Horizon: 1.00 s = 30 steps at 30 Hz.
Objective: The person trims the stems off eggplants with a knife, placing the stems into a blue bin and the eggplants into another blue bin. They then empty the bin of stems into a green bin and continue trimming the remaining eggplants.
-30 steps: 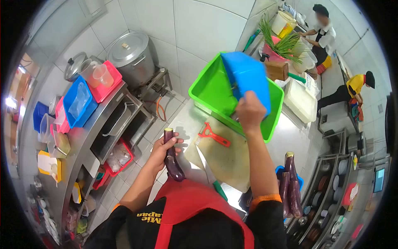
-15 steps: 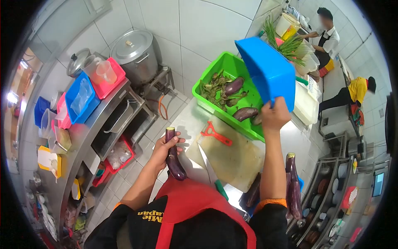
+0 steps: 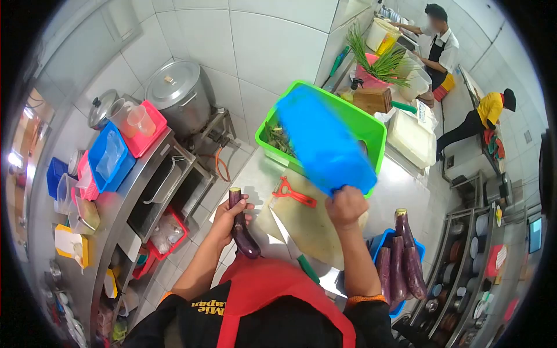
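Note:
My left hand (image 3: pixel 229 219) is wrapped round an eggplant (image 3: pixel 243 232) with its stem end cut, held upright by the table's near left edge. With my right hand (image 3: pixel 347 206) I grip the edge of a blue plastic basin (image 3: pixel 328 139), blurred by motion, over the green tub (image 3: pixel 378 142). Green trimmings (image 3: pixel 278 138) show at the tub's left; the basin hides most of its inside. In front of me lie a cutting board (image 3: pixel 307 226), an orange peeler (image 3: pixel 295 193) and a knife (image 3: pixel 284 231) with a green handle.
Several eggplants (image 3: pixel 397 269) rest in a blue container (image 3: pixel 380 240) at my right. Beyond the tub are a wooden block (image 3: pixel 372 100), a white container (image 3: pixel 411 139) and a person (image 3: pixel 439 52) at work. A large pot (image 3: pixel 177 93) stands at the back left.
My right hand has brought the blue basin left and nearer, now covering most of the green tub. The eggplant stays in my left hand. My view has shifted slightly.

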Each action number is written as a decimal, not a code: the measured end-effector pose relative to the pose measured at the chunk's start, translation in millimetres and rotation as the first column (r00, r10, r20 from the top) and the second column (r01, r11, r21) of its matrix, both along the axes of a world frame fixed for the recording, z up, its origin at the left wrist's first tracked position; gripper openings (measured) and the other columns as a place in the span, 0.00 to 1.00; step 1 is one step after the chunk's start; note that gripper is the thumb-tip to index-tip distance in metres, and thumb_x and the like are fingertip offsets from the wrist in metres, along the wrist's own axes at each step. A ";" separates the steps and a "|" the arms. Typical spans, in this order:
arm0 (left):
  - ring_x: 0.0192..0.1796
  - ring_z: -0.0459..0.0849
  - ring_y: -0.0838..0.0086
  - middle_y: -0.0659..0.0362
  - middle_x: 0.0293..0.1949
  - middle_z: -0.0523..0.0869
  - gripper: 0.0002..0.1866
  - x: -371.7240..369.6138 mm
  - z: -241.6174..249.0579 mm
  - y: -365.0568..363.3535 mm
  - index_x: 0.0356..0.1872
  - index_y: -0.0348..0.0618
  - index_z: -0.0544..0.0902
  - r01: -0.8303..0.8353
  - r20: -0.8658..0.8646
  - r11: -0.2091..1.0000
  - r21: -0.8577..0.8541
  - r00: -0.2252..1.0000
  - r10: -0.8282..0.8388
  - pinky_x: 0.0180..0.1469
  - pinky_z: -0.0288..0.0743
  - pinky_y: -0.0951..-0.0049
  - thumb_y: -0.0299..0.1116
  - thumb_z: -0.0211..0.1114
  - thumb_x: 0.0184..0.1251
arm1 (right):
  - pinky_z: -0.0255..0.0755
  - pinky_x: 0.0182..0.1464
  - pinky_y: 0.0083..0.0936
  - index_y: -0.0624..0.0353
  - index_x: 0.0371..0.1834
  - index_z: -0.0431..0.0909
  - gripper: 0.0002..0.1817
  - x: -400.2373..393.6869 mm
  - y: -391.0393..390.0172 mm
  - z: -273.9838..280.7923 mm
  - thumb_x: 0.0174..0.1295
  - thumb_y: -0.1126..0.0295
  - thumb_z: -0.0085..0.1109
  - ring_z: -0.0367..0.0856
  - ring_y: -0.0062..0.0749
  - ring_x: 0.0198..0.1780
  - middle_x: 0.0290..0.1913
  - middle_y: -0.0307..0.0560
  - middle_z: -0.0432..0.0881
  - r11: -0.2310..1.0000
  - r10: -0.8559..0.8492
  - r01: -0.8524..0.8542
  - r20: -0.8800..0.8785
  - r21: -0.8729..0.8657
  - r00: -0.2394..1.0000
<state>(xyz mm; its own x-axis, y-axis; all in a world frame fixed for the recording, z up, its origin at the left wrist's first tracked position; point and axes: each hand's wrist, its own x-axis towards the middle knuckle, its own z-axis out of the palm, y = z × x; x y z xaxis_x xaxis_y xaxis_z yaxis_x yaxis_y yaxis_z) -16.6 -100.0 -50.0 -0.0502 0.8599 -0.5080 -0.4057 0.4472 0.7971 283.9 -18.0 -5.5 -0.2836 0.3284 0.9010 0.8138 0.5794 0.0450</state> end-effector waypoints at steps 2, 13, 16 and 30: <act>0.34 0.85 0.76 0.55 0.46 0.86 0.20 5.7 2.5 6.8 0.61 0.42 0.76 0.038 0.007 0.999 0.015 0.999 -0.038 0.37 0.80 0.75 0.41 0.63 0.76 | 0.63 0.21 0.36 0.53 0.21 0.68 0.11 4.8 -4.5 1.9 0.51 0.72 0.63 0.71 0.41 0.19 0.20 0.44 0.70 0.999 0.033 -0.032 0.044 -0.011 0.998; 0.32 0.86 0.73 0.53 0.44 0.87 0.22 1.3 0.4 -0.1 0.61 0.40 0.76 0.012 -0.018 1.000 0.017 1.000 -0.012 0.34 0.82 0.73 0.41 0.65 0.74 | 0.76 0.51 0.32 0.67 0.47 0.75 0.14 44.3 -1.4 91.3 0.56 0.82 0.53 0.82 0.36 0.42 0.42 0.50 0.83 0.954 -0.222 0.266 -0.924 -0.140 0.310; 0.32 0.86 0.73 0.54 0.43 0.86 0.22 1.5 -1.8 2.4 0.61 0.40 0.76 0.018 -0.013 1.000 0.021 1.000 -0.018 0.34 0.81 0.72 0.41 0.65 0.74 | 0.76 0.58 0.36 0.65 0.57 0.72 0.23 59.8 -6.1 110.3 0.55 0.86 0.52 0.82 0.40 0.50 0.51 0.52 0.81 0.993 0.044 -0.112 -0.998 0.048 -0.042; 0.34 0.85 0.72 0.55 0.43 0.84 0.18 17.4 11.8 7.9 0.61 0.42 0.75 0.043 -0.030 0.999 0.016 0.999 -0.043 0.37 0.80 0.72 0.39 0.61 0.77 | 0.68 0.29 0.34 0.46 0.29 0.79 0.08 10.6 -61.3 18.7 0.45 0.67 0.66 0.78 0.41 0.29 0.31 0.42 0.81 0.808 -0.293 0.243 -0.009 -0.536 0.956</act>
